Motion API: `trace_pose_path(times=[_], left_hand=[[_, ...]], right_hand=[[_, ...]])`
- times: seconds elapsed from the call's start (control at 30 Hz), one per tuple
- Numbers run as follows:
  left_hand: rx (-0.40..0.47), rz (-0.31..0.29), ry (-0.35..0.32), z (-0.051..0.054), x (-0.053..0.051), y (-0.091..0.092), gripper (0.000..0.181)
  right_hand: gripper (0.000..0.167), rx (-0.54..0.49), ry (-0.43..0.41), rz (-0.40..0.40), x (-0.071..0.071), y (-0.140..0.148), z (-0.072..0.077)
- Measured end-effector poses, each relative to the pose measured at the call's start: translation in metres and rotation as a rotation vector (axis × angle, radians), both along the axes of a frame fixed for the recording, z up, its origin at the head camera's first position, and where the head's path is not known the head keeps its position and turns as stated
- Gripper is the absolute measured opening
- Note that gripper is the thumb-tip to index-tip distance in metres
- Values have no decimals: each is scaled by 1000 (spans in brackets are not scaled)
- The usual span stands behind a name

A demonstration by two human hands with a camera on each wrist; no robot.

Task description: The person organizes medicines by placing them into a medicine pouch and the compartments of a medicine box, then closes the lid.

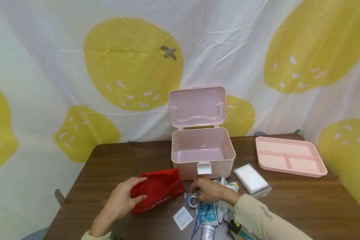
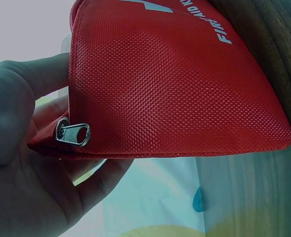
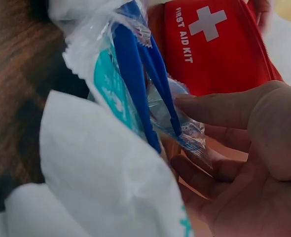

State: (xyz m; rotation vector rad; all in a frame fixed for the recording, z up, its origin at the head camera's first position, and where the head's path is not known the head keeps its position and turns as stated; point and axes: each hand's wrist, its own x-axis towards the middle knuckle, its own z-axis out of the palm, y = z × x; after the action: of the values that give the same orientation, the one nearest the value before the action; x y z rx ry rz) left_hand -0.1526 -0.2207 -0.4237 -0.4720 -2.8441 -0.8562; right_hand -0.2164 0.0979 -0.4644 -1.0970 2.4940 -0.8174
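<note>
My left hand [image 1: 121, 199] grips the end of a red first aid pouch [image 1: 159, 187], which leans on the table just in front of the pink box. Its silver zipper pull [image 2: 75, 134] hangs near the fingers. My right hand [image 1: 210, 190] pinches a clear-wrapped roll of tape [image 1: 193, 201], blue and white, to the right of the pouch. In the right wrist view the thumb presses on the crinkled wrapper [image 3: 192, 136], close to blue plastic tweezers [image 3: 135, 74]. Part of the roll is hidden by the fingers.
Behind the hands stands a pink box [image 1: 202, 156], lid raised. A divided pink tray [image 1: 291, 156] lies at the right, with a white packet [image 1: 252, 178] nearer. Around the right arm are a small white sachet [image 1: 183, 218], a teal packet [image 1: 207, 213] and a bandage roll [image 1: 208, 232].
</note>
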Motion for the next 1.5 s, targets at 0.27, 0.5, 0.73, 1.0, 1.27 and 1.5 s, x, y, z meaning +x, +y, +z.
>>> trace_pose_path(times=[0.27,0.5,0.73,1.0,1.27,1.5], left_hand=[[0,-2,-1,-1,-1,1,49],[12,13,-43,-1,-3,1,50],[15,3,-31,1,-3,0,50],[10,-6,-35,0,-3,3,50],[3,-6,-94,1,-3,5,52],[-2,-16,-51,0,-2,4,52]], right_hand=[[22,-50,-21,8,4,2,10],[19,-142,28,11,5,4,21],[16,-205,-61,-23,7,0,34],[16,-271,-71,-1,12,-8,64],[17,-359,-68,26,10,-27,80],[19,-369,-45,43,8,-50,87]])
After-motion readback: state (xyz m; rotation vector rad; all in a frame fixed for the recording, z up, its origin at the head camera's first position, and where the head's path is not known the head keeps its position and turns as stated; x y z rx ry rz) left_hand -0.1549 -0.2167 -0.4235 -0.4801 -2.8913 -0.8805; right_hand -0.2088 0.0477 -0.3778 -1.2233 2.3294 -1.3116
